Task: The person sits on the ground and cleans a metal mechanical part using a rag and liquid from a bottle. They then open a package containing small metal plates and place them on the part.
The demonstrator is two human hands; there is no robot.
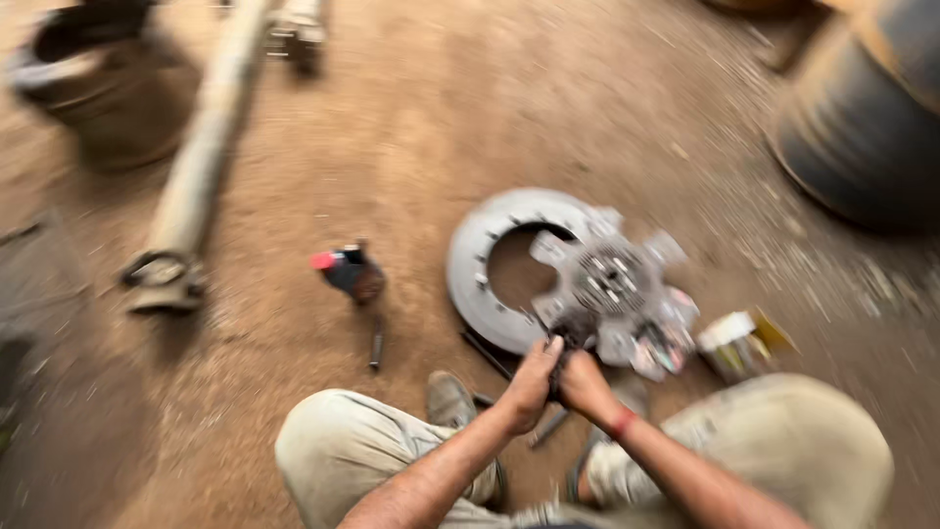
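Left hand (530,380) and right hand (586,384) are clamped together on one arm of the clutch disc (612,294) (blurred), with the grey pressure ring (490,269) just beyond.

Both hands, left (530,383) and right (585,384), seemingly clasped at blurred clutch disc (615,294) edge.

We see a brown dirt floor (411,127). On it lie a grey metal ring (480,264), a clutch disc (612,284) partly over the ring, a long shaft (201,162), a small dark tool (350,272) and a small box (736,343).
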